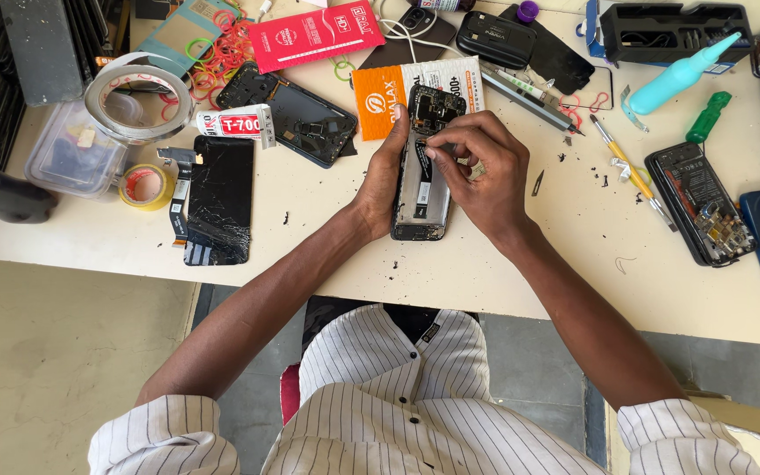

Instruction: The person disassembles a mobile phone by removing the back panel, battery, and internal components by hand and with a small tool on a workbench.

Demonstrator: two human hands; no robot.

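The right hand [484, 167] is pinching its fingertips [434, 151] down onto the inside of the opened phone [421, 176]; whether anything small is caught in that grip is too fine to tell. The left hand [386, 171] is clasping the phone's left edge, steadying it. The phone is lying flat on the counter [327, 237] with its back off, its long axis running straight away from the person, between the two hands and touching both. Further out, a cracked screen panel [219, 200] is lying to the left beside a yellow tape roll [146, 186]. A clear plastic tub [75, 151] is sitting under a wide tape roll [138, 97], its contents unclear. A black tool case [672, 31] is holding bits at the far right.
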